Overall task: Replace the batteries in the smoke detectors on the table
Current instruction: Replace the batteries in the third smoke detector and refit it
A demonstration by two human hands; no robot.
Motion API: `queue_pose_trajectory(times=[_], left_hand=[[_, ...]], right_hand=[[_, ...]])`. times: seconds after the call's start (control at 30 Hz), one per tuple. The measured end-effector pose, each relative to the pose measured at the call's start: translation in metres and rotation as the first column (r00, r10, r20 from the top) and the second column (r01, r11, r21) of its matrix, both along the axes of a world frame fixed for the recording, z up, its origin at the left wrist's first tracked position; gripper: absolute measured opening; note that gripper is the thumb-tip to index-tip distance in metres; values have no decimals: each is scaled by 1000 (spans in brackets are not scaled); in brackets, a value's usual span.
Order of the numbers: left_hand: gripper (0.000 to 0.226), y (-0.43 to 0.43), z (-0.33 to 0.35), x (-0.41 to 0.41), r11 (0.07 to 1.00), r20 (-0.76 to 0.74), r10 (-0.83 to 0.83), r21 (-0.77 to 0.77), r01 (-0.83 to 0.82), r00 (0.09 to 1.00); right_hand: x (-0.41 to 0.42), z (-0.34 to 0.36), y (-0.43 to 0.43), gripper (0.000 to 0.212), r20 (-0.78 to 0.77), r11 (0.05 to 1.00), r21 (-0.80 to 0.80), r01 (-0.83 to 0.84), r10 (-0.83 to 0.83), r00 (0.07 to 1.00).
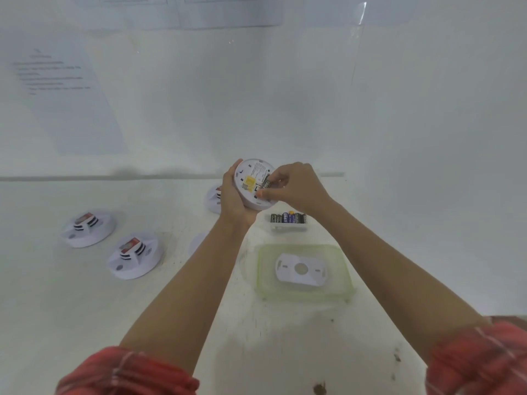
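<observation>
My left hand (232, 202) grips a round white smoke detector (251, 178) held up over the table, its back with a yellow label facing me. My right hand (293, 186) pinches a dark battery (266, 183) at the detector's battery slot on the right side. Below my right wrist, a small white tray (288, 227) holds several batteries (288, 217). Two more detectors lie on the table at the left, one at the far left (87, 229) and one nearer me (134, 259). A third (213, 199) is partly hidden behind my left hand.
A clear container with a green rim (303, 273) sits near the middle right, with a white mounting plate (301, 269) inside. A white disc (196, 242) peeks out beside my left forearm. Printed sheets (62, 89) hang on the wall behind the white table (85, 323).
</observation>
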State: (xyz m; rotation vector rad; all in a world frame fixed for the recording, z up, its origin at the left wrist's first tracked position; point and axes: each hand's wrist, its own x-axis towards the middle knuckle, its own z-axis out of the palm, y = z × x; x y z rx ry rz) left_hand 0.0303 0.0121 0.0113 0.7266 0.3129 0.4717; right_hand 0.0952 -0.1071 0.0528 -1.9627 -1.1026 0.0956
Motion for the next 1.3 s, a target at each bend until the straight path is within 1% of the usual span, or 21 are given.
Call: queue_pose_trajectory(times=[0.07,0.13,0.2,0.3,0.43,0.57,0.67,0.77,0.8,0.9,1.0,1.07,1.2,1.27,1.3], left_hand=[[40,-3,3,-4,1000,-3,-17,11,17,1000],[40,-5,5,-9,1000,-7,-28,3,28,1000],[39,-7,5,-12,1000,-18,-22,-22,21,1000],[38,-11,4,-14,999,-40,-25,-44,24,999],[38,-14,3,-13,1000,-48,-6,-15,5,999],[37,-18,6,-11,1000,-50,0,-1,0,999],[37,-18,9,-9,1000,-26,-4,-4,4,1000],[38,-16,9,-6,1000,-24,-15,-10,15,1000],[38,-16,9,-4,1000,-27,-16,-3,16,999],[37,-14,12,4,999,-43,32,19,-31,999],[40,-8,9,13,998,-42,64,4,-64,997],[39,-4,6,21,997,-63,80,14,-80,995],[36,10,9,38,996,-67,75,46,-72,995],[34,20,12,47,992,-30,97,78,-95,995],[32,26,13,50,990,-18,111,87,-109,994]], right_hand=[[-7,-2,-3,34,44,1000,-24,-13,14,999],[-13,-7,-6,39,72,999,-29,-36,38,997],[-18,-12,-8,41,72,1000,-1,-28,28,997],[-25,-15,-11,35,20,999,49,12,-13,1000],[-26,-18,-12,30,-23,996,72,44,-42,999],[-19,-14,-11,33,-99,989,124,84,-72,992],[-13,-12,-11,33,-82,995,93,42,-34,996],[-7,-13,-12,25,-30,1000,5,-15,15,999],[-4,-13,-10,24,-8,1000,-10,-16,16,1000],[5,-8,-3,29,-17,1000,-1,31,-31,999],[14,-4,5,28,16,995,-96,33,-32,999],[22,-3,11,26,32,992,-124,16,-12,999],[42,5,21,26,-36,994,-104,-37,33,999],[60,10,27,23,-140,1000,4,-25,26,990],[70,11,31,22,-185,998,55,16,-6,983]])
